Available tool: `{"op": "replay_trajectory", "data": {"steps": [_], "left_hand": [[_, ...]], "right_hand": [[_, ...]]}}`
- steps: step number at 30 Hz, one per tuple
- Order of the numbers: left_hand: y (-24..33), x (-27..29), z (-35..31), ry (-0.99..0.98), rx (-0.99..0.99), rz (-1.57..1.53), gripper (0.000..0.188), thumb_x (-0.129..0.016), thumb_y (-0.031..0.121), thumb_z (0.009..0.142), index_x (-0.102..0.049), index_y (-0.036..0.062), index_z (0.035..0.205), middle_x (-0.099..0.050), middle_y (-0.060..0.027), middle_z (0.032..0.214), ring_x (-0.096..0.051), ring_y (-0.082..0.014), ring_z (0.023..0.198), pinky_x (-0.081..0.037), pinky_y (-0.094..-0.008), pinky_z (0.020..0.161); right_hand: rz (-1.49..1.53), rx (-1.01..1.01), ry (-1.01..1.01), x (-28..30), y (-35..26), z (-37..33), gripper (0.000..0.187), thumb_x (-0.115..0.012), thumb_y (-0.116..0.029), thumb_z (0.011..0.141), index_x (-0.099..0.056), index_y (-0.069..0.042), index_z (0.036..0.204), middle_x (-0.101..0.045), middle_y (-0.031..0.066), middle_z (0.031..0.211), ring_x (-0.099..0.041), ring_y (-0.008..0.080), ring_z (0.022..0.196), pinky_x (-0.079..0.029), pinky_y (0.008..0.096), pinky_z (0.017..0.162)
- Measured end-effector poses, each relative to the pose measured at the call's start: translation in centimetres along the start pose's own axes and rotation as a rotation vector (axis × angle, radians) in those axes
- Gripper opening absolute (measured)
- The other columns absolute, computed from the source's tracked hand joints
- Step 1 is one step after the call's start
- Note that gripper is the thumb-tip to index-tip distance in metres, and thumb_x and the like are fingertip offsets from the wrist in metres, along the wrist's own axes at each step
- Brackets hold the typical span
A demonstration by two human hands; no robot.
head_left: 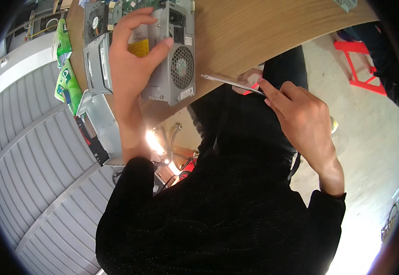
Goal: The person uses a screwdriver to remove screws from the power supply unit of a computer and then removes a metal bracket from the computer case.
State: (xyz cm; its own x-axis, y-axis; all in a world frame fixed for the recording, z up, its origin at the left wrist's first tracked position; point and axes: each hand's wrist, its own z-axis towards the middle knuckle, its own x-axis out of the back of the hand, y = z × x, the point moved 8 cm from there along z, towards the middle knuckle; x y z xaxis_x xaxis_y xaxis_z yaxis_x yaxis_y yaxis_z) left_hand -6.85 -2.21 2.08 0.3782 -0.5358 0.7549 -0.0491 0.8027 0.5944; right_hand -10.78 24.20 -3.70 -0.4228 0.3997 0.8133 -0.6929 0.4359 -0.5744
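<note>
A grey metal power supply (162, 75) with a honeycomb fan grille sits at the near end of an opened desktop computer on the wooden table. Over it lies my left hand (133, 59), its thumb and fingers spread in a curve, the thumb near the socket side. My right hand (300, 110) is closed around a screwdriver (234, 84), with the long silver shaft pointing left toward the power supply. The shaft's tip stands apart from the fan grille. The handle is mostly hidden in my fingers.
Left of the power supply are a drive bay (99, 64) and a fan (96, 23). Green packets (68, 85) and a metal panel (103, 121) lie at the table's left edge. A red stool (360, 68) stands on the floor at right, beside a person's dark-clothed leg.
</note>
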Motion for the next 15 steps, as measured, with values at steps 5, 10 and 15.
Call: {"op": "replay_trajectory", "data": {"steps": [5, 10, 15], "left_hand": [[0.1, -0.3, -0.1, -0.046, 0.015, 0.017, 0.036, -0.073, -0.001, 0.074, -0.061, 0.0053, 0.108, -0.061, -0.0116, 0.128, -0.055, -0.0222, 0.118, -0.04, -0.0347, 0.103], [-0.3, 0.2, 0.1, -0.009, -0.015, 0.003, 0.035, -0.078, 0.003, 0.07, -0.062, 0.0049, 0.101, -0.063, -0.01, 0.125, -0.058, -0.0217, 0.113, -0.041, -0.0326, 0.1], [-0.5, 0.2, 0.1, -0.014, -0.028, -0.002, 0.032, -0.077, 0.003, 0.07, -0.062, 0.0048, 0.099, -0.063, -0.0105, 0.125, -0.058, -0.022, 0.113, -0.041, -0.0332, 0.1]], "right_hand": [[0.008, 0.155, -0.105, -1.5, -1.7, -0.6, 0.041, -0.063, 0.0, 0.07, -0.068, -0.005, 0.111, -0.056, 0.007, 0.08, -0.059, 0.0196, 0.067, -0.05, 0.0317, 0.056], [0.016, 0.146, -0.115, -2.2, -1.8, -0.6, 0.04, -0.065, -0.003, 0.071, -0.068, -0.004, 0.111, -0.058, 0.0075, 0.082, -0.061, 0.0192, 0.071, -0.05, 0.0307, 0.058], [-0.013, 0.165, -0.108, -2.5, -1.8, -0.5, 0.038, -0.065, -0.003, 0.071, -0.068, -0.004, 0.109, -0.058, 0.0078, 0.082, -0.063, 0.0187, 0.072, -0.051, 0.0295, 0.058]]}}
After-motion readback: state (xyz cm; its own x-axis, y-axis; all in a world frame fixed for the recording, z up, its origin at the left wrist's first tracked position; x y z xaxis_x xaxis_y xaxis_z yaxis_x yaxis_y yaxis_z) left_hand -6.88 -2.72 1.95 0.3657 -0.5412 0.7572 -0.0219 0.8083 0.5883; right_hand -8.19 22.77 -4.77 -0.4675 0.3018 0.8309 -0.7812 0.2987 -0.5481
